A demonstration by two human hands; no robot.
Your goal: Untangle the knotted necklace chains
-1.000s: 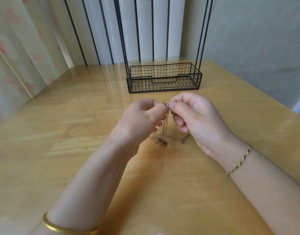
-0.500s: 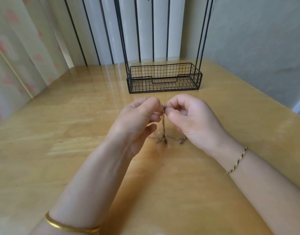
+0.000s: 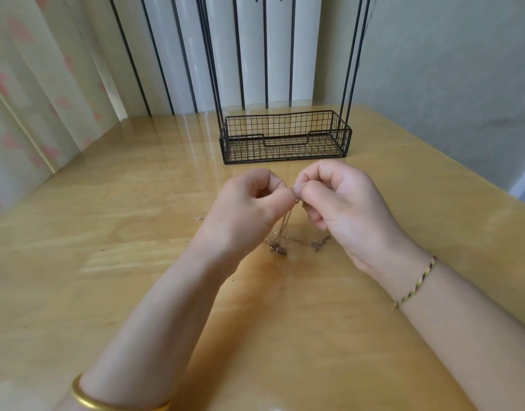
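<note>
Thin gold necklace chains (image 3: 285, 225) hang in a tangled strand between my two hands, above the middle of the wooden table (image 3: 107, 262). My left hand (image 3: 249, 209) and my right hand (image 3: 341, 206) both pinch the top of the strand with thumb and fingertips, almost touching each other. The lower ends lie on the table, with small pendants (image 3: 280, 250) under the hands and another small piece (image 3: 319, 244) to the right. A loose chain end (image 3: 199, 218) shows left of my left hand.
A black wire basket (image 3: 285, 137) with tall thin uprights stands at the back of the table, just beyond my hands. A curtain hangs on the left and a wall stands on the right.
My two hands have shifted slightly and lifted the pinched point a little. The chain still hangs between them.
</note>
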